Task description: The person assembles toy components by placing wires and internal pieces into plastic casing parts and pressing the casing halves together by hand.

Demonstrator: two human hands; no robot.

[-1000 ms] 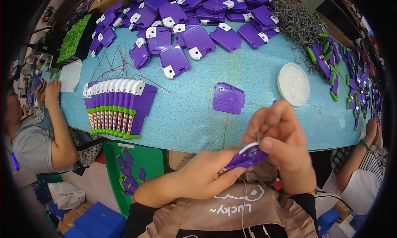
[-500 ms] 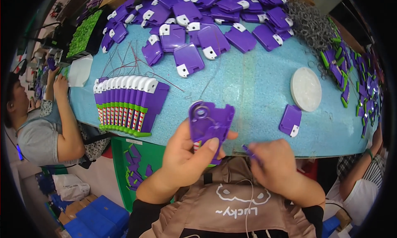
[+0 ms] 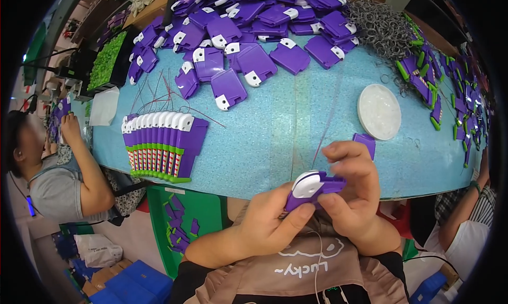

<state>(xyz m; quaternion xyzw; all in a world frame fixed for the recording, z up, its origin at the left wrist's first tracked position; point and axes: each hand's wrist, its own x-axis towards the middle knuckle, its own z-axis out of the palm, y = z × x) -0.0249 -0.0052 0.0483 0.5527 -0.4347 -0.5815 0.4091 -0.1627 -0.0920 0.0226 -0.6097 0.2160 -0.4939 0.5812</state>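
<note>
At table edge [image 3: 254,182]: purple case [image 3: 313,189] btwn both hands' fingers [image 3: 346,195].

a bare strip of the blue table [image 3: 275,140] lay open ahead of the hands, between the fanned row of purple cases [image 3: 161,145] on the left and the round white lid [image 3: 379,111] on the right. the heap of purple cases [image 3: 248,34] blocked the far side.

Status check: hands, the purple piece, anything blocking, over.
Left hand and right hand both gripping one purple case with a white round cap, held over the blue table's near edge. Small purple piece just beyond. Nothing blocking.
</note>
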